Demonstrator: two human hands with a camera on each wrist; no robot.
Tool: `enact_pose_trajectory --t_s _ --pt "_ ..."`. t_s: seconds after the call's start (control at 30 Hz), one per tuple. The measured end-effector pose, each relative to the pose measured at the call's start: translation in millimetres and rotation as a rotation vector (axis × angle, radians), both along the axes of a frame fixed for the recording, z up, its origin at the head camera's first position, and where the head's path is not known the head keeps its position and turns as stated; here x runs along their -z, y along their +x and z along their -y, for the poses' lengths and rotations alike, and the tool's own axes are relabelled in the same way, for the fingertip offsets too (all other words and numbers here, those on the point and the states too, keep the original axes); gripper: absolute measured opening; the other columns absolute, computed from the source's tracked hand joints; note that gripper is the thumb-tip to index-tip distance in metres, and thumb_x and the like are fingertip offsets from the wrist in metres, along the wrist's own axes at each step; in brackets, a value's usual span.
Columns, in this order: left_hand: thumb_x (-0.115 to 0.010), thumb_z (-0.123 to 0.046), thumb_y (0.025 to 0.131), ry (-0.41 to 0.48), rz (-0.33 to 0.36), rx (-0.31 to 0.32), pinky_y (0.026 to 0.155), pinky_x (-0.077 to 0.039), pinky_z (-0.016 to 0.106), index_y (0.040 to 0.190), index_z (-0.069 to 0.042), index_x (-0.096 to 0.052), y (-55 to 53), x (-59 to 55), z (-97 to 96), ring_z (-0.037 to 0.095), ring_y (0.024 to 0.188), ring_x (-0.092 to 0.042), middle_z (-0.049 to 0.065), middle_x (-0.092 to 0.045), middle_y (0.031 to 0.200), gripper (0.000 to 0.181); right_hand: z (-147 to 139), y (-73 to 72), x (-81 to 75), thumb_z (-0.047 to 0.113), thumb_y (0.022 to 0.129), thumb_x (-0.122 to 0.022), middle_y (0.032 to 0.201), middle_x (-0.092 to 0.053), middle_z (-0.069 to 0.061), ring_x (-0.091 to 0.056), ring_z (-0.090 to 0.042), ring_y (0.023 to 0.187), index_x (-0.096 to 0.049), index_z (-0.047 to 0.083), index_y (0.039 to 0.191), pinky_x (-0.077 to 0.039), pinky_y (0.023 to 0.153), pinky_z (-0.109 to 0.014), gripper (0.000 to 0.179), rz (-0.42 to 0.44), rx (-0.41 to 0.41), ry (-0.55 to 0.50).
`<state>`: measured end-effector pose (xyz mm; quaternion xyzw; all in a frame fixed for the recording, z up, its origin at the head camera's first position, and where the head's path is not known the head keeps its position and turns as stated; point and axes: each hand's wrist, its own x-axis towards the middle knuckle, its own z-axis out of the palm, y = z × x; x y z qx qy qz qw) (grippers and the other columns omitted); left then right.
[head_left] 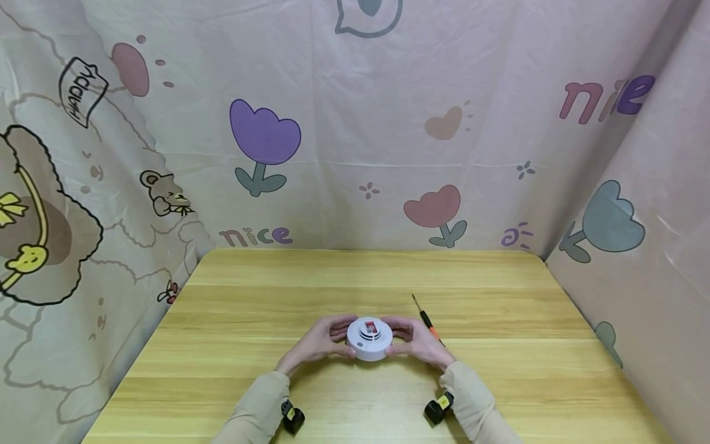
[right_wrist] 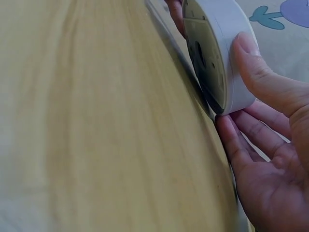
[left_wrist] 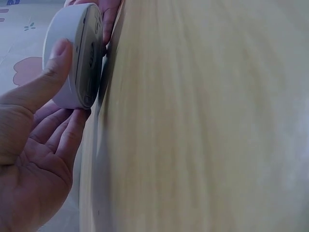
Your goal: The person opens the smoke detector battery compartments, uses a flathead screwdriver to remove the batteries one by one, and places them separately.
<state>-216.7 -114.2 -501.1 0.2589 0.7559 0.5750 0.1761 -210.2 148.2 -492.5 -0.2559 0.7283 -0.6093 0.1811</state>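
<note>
A round white smoke detector [head_left: 369, 349] with a red label on its raised centre is between both hands, near the middle of the wooden table. From its left side my left hand [head_left: 322, 339] grips it, thumb on the near rim and fingers around the far side. My right hand [head_left: 418, 340] holds the opposite side in the same way. Both wrist views show the detector's flat underside [right_wrist: 200, 48], with a narrow gap between it and the tabletop. In the left wrist view, the thumb [left_wrist: 58, 60] presses on the white side wall.
A screwdriver [head_left: 426, 319] with a black and orange handle lies on the table [head_left: 238, 308] just beyond my right hand, its tip pointing away. Printed cloth [head_left: 344, 123] hangs behind the table and along both sides. Small black devices [head_left: 293, 418] sit at both wrists.
</note>
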Motion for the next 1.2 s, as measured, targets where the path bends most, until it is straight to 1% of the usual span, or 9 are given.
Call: enact_pose_trajectory --t_s 0.07,0.27,0.37,0.5,0.63,0.73,0.9,1.03,1.2 --pt "-0.076 -0.015 0.067 0.003 0.005 -0.006 0.101 -0.040 0.027 0.132 0.002 -0.036 0.4 -0.6 -0.1 0.029 0.124 -0.043 0.019 -0.042 0.135 0.079 0 -0.7 2.8 0.005 0.069 -0.073 0.133 -0.044 -0.021 -0.044 -0.036 0.119 -0.039 -0.005 0.130 -0.040 0.102 -0.029 0.070 0.010 0.012 -0.009" --pt "-0.075 -0.012 0.068 0.006 0.020 -0.023 0.101 -0.040 0.033 0.130 0.007 -0.037 8.6 -19.3 -1.7 0.033 0.122 -0.045 0.023 -0.043 0.133 0.076 -5 -8.1 23.9 0.012 0.070 -0.073 0.132 -0.047 -0.017 -0.047 -0.030 0.119 -0.043 0.001 0.129 -0.041 0.100 -0.024 0.067 0.004 0.039 -0.030" --pt "-0.075 -0.012 0.069 0.011 0.028 -0.030 0.100 -0.041 0.032 0.129 0.009 -0.038 11.4 -25.5 -2.1 0.034 0.121 -0.045 0.024 -0.044 0.132 0.074 -6 -8.3 24.7 0.013 0.073 -0.071 0.132 -0.046 -0.018 -0.047 -0.030 0.119 -0.042 0.001 0.129 -0.042 0.100 -0.026 0.065 0.014 0.040 -0.037" --pt "-0.074 -0.012 0.070 0.013 0.026 -0.042 0.099 -0.042 0.031 0.128 0.010 -0.040 12.8 -28.5 -2.3 0.034 0.119 -0.047 0.025 -0.045 0.130 0.071 -7 -8.6 25.3 0.016 0.075 -0.069 0.131 -0.047 -0.019 -0.049 -0.029 0.117 -0.043 0.000 0.129 -0.044 0.098 -0.025 0.062 0.016 0.049 -0.037" --pt "-0.073 -0.011 0.071 0.030 0.025 -0.048 0.098 -0.043 0.033 0.127 0.010 -0.041 11.0 -25.4 -2.2 0.035 0.118 -0.048 0.025 -0.047 0.129 0.067 -7 -8.4 26.1 0.017 0.078 -0.067 0.130 -0.048 -0.022 -0.053 -0.023 0.114 -0.043 -0.002 0.128 -0.046 0.094 -0.022 0.059 -0.005 0.048 -0.045" --pt "-0.073 -0.011 0.072 0.054 0.038 -0.062 0.097 -0.044 0.031 0.126 0.008 -0.043 7.2 -17.8 -2.1 0.035 0.117 -0.049 0.025 -0.048 0.128 0.065 -7 -8.2 26.6 0.015 0.080 -0.065 0.128 -0.048 -0.024 -0.056 -0.017 0.110 -0.042 -0.004 0.128 -0.047 0.092 -0.021 0.056 -0.013 0.044 -0.059" --pt "-0.072 -0.015 0.072 0.074 0.027 -0.094 0.092 -0.047 0.024 0.125 0.005 -0.046 1.8 -4.9 -2.7 0.032 0.114 -0.052 0.024 -0.051 0.125 0.062 -7 -7.6 25.1 0.008 0.082 -0.061 0.127 -0.049 -0.024 -0.057 -0.011 0.107 -0.044 -0.004 0.127 -0.048 0.090 -0.019 0.050 -0.012 0.054 -0.062" --pt "-0.071 -0.019 0.073 0.079 0.006 -0.108 0.089 -0.049 0.023 0.123 0.004 -0.049 0.1 -1.8 -3.3 0.031 0.110 -0.055 0.024 -0.053 0.122 0.059 -5 -3.3 16.4 0.007 0.084 -0.059 0.126 -0.049 -0.026 -0.057 -0.012 0.106 -0.044 -0.005 0.126 -0.048 0.088 -0.017 0.047 -0.012 0.075 -0.043" --pt "-0.070 -0.020 0.074 0.086 -0.017 -0.117 0.085 -0.051 0.024 0.121 0.004 -0.051 -0.8 -0.4 -3.0 0.031 0.108 -0.057 0.024 -0.055 0.119 0.057 -2 4.7 2.1 0.015 0.085 -0.059 0.124 -0.051 -0.026 -0.058 -0.010 0.102 -0.046 -0.005 0.125 -0.049 0.085 -0.017 0.046 0.002 0.111 -0.001"
